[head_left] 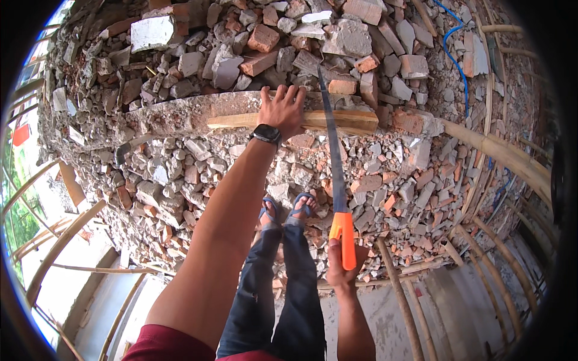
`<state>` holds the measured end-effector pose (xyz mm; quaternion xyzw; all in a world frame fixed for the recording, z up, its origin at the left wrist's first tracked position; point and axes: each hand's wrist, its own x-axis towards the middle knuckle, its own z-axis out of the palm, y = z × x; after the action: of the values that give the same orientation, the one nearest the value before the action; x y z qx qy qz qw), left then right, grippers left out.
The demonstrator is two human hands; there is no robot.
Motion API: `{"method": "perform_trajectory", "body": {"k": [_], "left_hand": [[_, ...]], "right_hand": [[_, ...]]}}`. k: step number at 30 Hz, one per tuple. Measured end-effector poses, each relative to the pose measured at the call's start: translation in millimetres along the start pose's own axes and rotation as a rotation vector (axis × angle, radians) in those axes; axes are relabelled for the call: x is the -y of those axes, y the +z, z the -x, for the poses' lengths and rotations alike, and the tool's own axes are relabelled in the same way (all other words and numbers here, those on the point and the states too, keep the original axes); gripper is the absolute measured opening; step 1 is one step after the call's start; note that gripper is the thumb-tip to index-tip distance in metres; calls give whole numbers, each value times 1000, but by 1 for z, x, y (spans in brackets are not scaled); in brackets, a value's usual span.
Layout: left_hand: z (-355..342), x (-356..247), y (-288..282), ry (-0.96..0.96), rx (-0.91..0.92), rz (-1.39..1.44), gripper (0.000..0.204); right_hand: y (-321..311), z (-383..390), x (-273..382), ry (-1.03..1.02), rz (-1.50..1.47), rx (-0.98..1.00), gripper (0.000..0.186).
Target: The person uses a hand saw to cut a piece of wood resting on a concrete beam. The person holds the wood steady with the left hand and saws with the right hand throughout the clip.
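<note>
The wood (352, 122) lay along the concrete beam (180, 115) amid rubble (385, 174) and looked whole; no cut-off piece showed. The saw (335, 150) crossed it near its right end, so cutting seemed barely begun, if at all, with most left; any notch was hidden. The right hand (340, 274) was closed around the saw's orange handle. The left hand (282, 112) pressed over the wood; whether its fingers gripped, I couldn't tell.

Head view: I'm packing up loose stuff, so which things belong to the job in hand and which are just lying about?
Belong, I'd judge:
orange-handled saw, in the right hand
wooden piece, under the left hand

Seemingly just lying about:
hammer-like tool
blue cord
broken bricks
</note>
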<state>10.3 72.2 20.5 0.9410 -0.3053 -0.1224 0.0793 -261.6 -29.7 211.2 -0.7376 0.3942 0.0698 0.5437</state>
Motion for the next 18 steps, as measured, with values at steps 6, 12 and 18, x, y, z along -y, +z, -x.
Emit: {"method": "perform_trajectory", "body": {"k": [6,12,18], "left_hand": [[-3,2,4,8,103,-51,101],[-3,2,-8,-10,69,-15,97],[-7,1,-1,13,-8,-40,94]], "right_hand": [[21,12,18,-44,41,-12,38],[5,31,-5,-242,143,23,25],[-11,30,-16,90,-115,-11,31]]}}
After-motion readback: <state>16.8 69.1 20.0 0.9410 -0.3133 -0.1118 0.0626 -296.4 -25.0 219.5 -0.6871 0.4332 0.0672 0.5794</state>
